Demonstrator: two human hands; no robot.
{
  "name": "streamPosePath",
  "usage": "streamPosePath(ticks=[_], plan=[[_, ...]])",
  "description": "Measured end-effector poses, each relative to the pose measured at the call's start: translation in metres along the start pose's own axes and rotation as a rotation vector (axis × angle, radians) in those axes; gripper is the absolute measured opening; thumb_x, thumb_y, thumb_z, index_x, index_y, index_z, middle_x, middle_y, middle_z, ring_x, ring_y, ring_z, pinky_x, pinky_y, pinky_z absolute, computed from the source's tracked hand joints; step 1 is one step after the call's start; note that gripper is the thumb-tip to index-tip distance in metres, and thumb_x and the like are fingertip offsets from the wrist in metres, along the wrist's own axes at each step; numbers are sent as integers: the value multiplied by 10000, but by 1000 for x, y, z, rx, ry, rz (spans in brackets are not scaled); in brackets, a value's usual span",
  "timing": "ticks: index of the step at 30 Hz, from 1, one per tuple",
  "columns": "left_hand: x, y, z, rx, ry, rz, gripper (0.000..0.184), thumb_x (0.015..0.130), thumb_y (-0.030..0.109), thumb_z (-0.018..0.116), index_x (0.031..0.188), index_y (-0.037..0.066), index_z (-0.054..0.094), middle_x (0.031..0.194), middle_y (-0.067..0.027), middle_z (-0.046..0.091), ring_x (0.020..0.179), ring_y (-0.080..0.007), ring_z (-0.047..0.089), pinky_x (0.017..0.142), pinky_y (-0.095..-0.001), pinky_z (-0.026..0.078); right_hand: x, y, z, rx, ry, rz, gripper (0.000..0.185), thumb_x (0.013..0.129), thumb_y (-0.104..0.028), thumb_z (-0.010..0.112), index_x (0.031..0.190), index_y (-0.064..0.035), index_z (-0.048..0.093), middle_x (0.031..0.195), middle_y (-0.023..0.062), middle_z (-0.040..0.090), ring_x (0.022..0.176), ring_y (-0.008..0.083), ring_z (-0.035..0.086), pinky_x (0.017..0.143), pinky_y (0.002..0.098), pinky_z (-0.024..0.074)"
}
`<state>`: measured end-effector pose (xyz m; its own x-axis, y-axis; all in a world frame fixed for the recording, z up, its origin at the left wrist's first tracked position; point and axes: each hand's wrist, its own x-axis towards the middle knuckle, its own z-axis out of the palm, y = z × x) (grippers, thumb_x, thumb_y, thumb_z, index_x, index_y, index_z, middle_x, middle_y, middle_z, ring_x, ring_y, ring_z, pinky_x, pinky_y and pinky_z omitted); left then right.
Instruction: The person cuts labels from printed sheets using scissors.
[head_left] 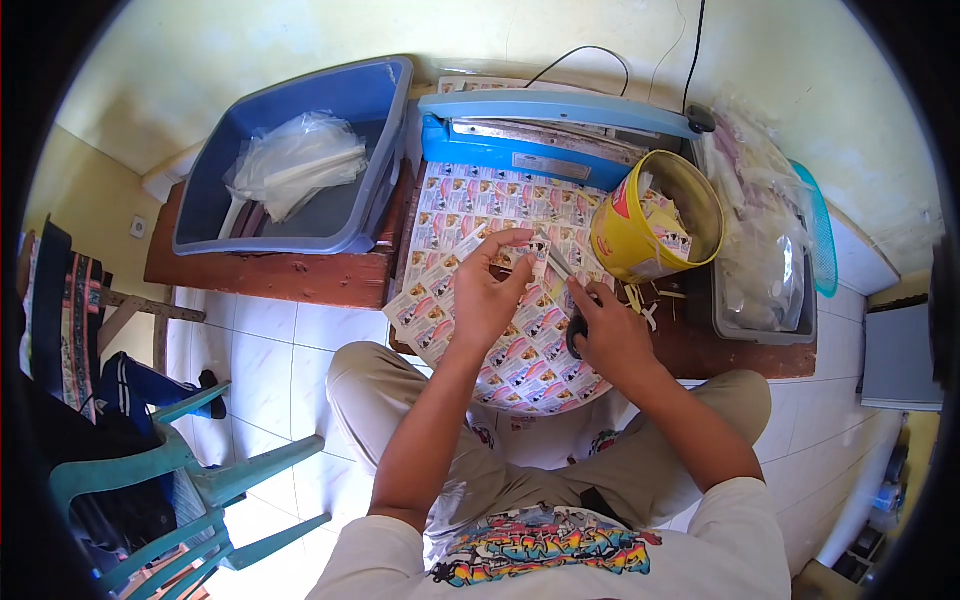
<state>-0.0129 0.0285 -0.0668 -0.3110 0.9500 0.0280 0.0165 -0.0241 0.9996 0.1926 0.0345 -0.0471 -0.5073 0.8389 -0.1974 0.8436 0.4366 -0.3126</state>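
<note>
Scissors [561, 264], one pair: I see them gripped in the curled right hand [612, 335], blades beside a small label [540, 247], pinched in left hand [490, 292], thumb to forefinger, over printed sheets [465, 205].

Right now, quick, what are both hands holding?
Left hand: closed, pinching a small printed paper label.
Right hand: closed around black-handled scissors.

Yellow bucket [615, 238]. Blue sealer [500, 152]. White label sheets [520, 372], repeating pink-orange print.
</note>
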Motion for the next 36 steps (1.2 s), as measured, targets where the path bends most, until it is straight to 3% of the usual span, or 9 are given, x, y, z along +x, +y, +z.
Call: streamPosePath(ticks=[3, 6, 18, 21, 23, 24, 26, 30, 36], plan=[[0, 2, -2, 71, -47, -57, 251, 979, 83, 707, 1223, 25, 705, 907, -35, 728, 714, -70, 684, 616, -229, 522, 1, -2, -3, -64, -17, 13, 791, 776, -189, 766, 1515, -129, 493, 1287, 158, 586, 867, 389, 723, 770, 476, 607], [0, 4, -1, 93, -45, -67, 245, 985, 99, 707, 1219, 27, 713, 851, -28, 731, 718, -84, 704, 638, -228, 538, 1, -3, -2, -99, 11, 1, 776, 769, -208, 774, 1497, -127, 519, 1262, 164, 596, 832, 380, 724, 744, 468, 607], [-3, 1, 0, 24, -68, -49, 275, 961, 83, 736, 1229, 22, 728, 837, -52, 742, 724, -103, 725, 641, -226, 555, -1, -2, -9, -64, 10, -32, 716, 786, -243, 795, 1446, -85, 568, 1237, 173, 628, 967, 365, 721, 801, 471, 597], [-6, 11, -2, 33, -132, -87, 284, 947, 58, 740, 1230, 25, 733, 817, -48, 736, 679, -71, 691, 604, -217, 523, 5, 3, -12, 100, 216, -131, 523, 830, -199, 788, 1328, -95, 666, 1133, 159, 688, 847, 331, 724, 772, 435, 597], [-6, 10, -2, 64, -167, -64, 289, 944, 51, 738, 1233, 37, 737, 834, -40, 740, 649, -47, 645, 579, -210, 491, 10, 1, -18, 543, 285, -90, 345, 903, -125, 743, 1235, -38, 710, 1027, 149, 732, 780, 240, 727, 692, 355, 603], [-7, 9, -2, 98, -202, -43, 295, 941, 44, 736, 1236, 50, 741, 851, -31, 744, 618, -23, 600, 554, -203, 458, 10, -2, -23, 540, 289, -87, 345, 903, -125, 743, 1235, -38, 710, 1027, 149, 732, 780, 240, 727, 692, 355, 603], [-7, 6, -1, 102, -236, 25, 297, 926, 32, 736, 1221, 69, 752, 894, -28, 755, 594, -18, 572, 542, -208, 449, 9, -10, -32, 993, 203, 79, 263, 955, -70, 702, 1207, 5, 707, 985, 117, 744, 759, 139, 706, 612, 269, 583], [-11, 21, 0, 148, -341, 80, 296, 913, 8, 725, 1196, 83, 764, 1040, -9, 762, 587, 5, 489, 537, -204, 429, 13, 1, -23, 1099, 198, 42, 224, 975, -84, 692, 1160, 42, 698, 964, 112, 755, 762, 113, 728, 582, 267, 612], [-9, 0, 14, -77, -309, 196, 292, 967, 37, 704, 1254, 83, 724, 906, 53, 671, 678, 10, 481, 564, -182, 371, 10, 2, -27, 1080, 118, 82, 149, 951, -42, 712, 1067, 48, 694, 895, 99, 753, 747, 117, 729, 613, 265, 621]])
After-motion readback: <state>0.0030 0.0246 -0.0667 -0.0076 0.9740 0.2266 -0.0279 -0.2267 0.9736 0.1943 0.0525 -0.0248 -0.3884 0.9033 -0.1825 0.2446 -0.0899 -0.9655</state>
